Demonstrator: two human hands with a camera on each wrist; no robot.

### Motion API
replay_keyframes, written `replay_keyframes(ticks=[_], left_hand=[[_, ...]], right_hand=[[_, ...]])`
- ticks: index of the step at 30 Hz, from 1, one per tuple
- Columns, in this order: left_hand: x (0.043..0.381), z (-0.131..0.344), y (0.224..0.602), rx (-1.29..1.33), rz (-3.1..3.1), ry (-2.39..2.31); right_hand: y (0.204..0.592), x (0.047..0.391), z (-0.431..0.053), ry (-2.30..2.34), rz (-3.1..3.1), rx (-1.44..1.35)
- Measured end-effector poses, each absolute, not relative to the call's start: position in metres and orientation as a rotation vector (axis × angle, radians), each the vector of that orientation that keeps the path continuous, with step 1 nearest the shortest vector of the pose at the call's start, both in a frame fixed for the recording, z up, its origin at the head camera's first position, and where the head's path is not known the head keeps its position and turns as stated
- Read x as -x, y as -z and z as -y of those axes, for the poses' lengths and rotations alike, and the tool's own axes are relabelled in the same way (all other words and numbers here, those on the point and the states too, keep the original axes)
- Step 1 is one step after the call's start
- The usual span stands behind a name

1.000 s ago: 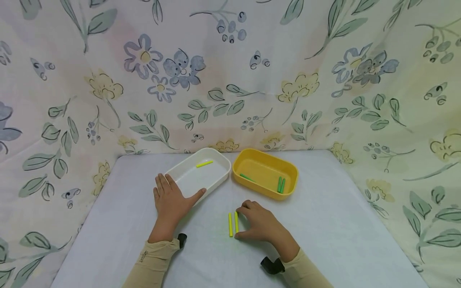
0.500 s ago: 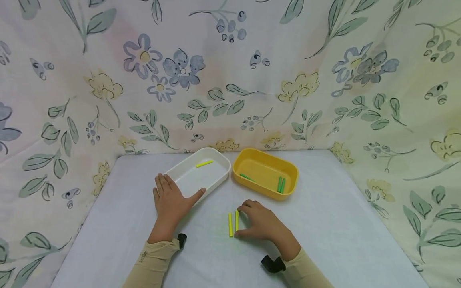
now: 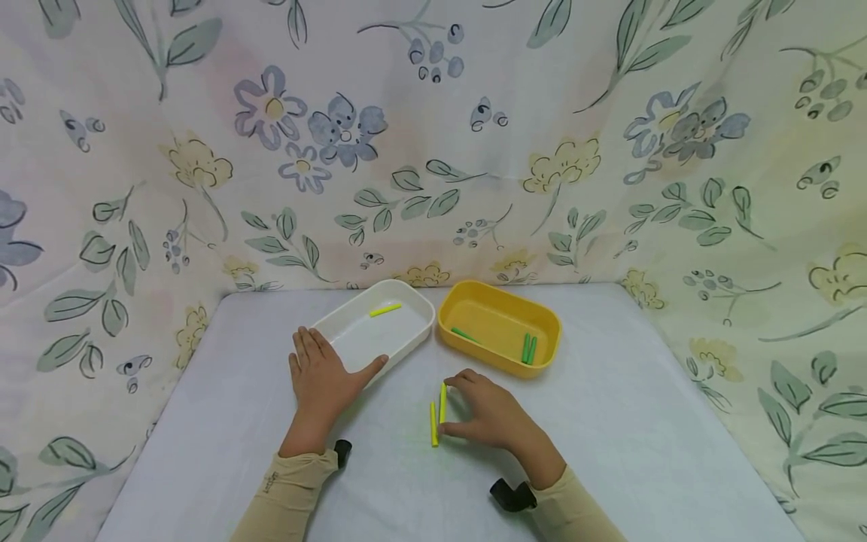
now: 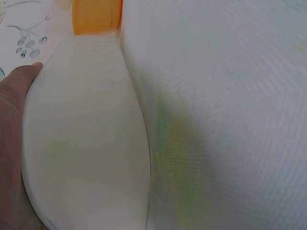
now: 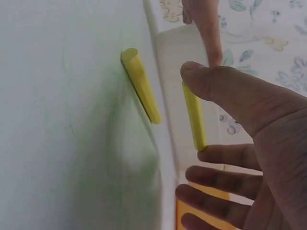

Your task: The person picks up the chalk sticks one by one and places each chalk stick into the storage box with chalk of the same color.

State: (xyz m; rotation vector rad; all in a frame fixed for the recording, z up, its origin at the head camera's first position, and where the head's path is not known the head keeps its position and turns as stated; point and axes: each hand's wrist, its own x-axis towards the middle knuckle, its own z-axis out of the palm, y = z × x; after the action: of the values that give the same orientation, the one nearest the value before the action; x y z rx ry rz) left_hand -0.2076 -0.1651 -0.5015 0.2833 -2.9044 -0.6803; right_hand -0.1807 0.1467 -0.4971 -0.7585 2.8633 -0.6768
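Between the thumb and a fingertip of my right hand (image 3: 497, 418) is a stick of yellow chalk (image 5: 194, 117), pinched at its two ends and raised off the cloth. Just left of it, a second yellow chalk stick (image 3: 434, 424) lies on the table. My left hand (image 3: 327, 380) rests against the near end of a white tray (image 3: 406, 348), fingers straight along one side and thumb spread along the other. Inside that tray lies one yellow chalk stick (image 3: 385, 310). In the left wrist view the white tray's outer wall (image 4: 86, 134) fills the middle, with my thumb at its edge.
A yellow tray (image 3: 501, 297) stands right of the white one, their rims close together. It holds several green chalk sticks (image 3: 530, 349). White cloth (image 3: 650, 421) covers the table, and a floral curtain (image 3: 433, 150) hangs behind. Green and yellow smudges mark the cloth.
My right hand has lifted the pinched yellow chalk from beside the other stick and shifted it slightly forward, toward the trays. My left hand stays on the white tray.
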Motion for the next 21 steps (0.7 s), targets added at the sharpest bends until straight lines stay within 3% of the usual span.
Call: replay_keyframes(ticks=[21], left_hand=[[0.209, 0.164, 0.504, -0.286, 2.900, 0.648]], right_hand=[[0.486, 0.189, -0.133, 0.814, -2.927, 0.781]])
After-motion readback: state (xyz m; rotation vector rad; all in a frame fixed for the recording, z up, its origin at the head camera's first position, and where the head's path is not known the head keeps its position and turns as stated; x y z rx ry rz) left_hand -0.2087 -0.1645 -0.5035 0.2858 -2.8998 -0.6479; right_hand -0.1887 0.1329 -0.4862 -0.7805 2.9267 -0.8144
